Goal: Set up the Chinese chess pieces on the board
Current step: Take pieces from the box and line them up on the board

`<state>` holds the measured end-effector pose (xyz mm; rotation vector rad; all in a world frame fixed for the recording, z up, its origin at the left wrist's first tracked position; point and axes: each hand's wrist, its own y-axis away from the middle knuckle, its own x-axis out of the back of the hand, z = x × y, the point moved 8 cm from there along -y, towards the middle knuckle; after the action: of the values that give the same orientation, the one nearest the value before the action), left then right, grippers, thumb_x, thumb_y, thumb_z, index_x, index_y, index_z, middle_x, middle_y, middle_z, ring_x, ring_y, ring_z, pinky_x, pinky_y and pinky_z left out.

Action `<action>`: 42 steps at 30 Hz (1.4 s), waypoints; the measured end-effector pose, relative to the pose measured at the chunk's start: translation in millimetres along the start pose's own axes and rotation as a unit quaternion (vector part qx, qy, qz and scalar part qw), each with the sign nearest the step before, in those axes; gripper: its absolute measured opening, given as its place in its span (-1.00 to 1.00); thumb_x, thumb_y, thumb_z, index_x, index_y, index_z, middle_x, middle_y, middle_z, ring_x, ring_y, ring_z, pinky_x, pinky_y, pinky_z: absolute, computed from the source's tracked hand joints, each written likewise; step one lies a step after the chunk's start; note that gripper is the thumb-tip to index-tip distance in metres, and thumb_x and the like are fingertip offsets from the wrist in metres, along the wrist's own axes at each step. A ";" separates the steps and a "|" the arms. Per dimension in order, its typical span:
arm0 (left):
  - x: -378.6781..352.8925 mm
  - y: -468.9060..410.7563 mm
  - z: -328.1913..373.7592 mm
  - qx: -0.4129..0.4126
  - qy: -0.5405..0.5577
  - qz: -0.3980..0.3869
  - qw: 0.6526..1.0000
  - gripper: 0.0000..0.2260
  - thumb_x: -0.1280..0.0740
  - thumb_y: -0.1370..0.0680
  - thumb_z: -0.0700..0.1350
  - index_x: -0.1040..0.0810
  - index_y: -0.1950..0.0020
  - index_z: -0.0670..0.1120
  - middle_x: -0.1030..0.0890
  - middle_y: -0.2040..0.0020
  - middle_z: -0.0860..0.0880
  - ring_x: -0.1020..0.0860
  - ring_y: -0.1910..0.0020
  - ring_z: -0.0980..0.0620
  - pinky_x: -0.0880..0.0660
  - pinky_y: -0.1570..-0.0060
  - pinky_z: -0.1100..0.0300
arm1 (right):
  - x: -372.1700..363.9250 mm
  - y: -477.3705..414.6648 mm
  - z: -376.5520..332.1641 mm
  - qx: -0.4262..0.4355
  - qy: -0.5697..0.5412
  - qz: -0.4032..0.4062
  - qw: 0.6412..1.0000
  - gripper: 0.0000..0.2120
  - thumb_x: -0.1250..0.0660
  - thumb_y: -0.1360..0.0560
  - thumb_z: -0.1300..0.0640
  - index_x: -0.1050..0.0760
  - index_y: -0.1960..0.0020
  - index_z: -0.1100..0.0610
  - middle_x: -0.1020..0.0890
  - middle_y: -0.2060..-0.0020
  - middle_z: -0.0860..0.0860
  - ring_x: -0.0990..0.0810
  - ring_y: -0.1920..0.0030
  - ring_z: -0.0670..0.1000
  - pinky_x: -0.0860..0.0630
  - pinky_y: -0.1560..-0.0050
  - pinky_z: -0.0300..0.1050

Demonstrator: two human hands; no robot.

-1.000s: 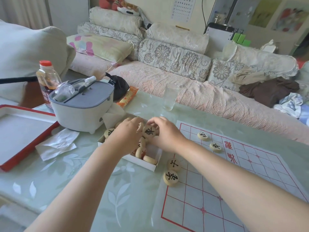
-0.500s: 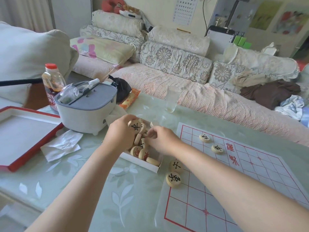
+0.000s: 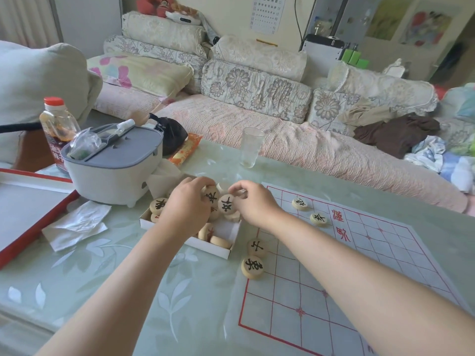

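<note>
A white paper board [image 3: 359, 286] with red grid lines lies on the table at the right. A few round wooden pieces with black characters sit on its left part, one [image 3: 252, 266] at the near edge and another [image 3: 300, 203] farther back. A shallow white box [image 3: 221, 249] left of the board holds several more pieces. My left hand [image 3: 186, 206] is over the box, fingers closed on a black-lettered piece [image 3: 211, 197] held on edge. My right hand [image 3: 253, 202] pinches another black-lettered piece [image 3: 226, 204] right beside it.
A grey-lidded white container [image 3: 115, 160] stands behind the box, a sauce bottle [image 3: 57, 127] to its left. A red-rimmed tray [image 3: 23, 214] and crumpled tissue [image 3: 77, 224] lie at the left. An empty glass [image 3: 251, 147] stands at the table's far edge, a sofa beyond.
Both hands stayed over the box, sorting pieces. The left hand now holds a piece on edge and the right hand has lifted another next to it. The view dipped slightly.
</note>
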<state>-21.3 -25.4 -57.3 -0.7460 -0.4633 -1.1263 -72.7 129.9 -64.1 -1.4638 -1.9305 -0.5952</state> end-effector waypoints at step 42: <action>-154.8 85.2 121.1 0.007 0.099 -0.277 0.956 -0.80 -0.39 -0.48 -0.13 -0.54 -0.03 0.14 -0.63 0.11 0.13 -0.63 0.16 0.00 -0.61 0.10 -0.04 | 102.5 168.6 147.0 -0.014 0.202 -0.088 0.975 -0.58 -0.40 -0.45 -0.21 -0.47 -0.26 -0.13 -0.49 -0.18 -0.19 -0.48 -0.12 -0.11 -0.40 0.02 -0.18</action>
<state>3.3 181.9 -105.3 -0.4898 -0.5257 -1.7020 39.3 346.6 -96.5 -1.0897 -1.7405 -0.9269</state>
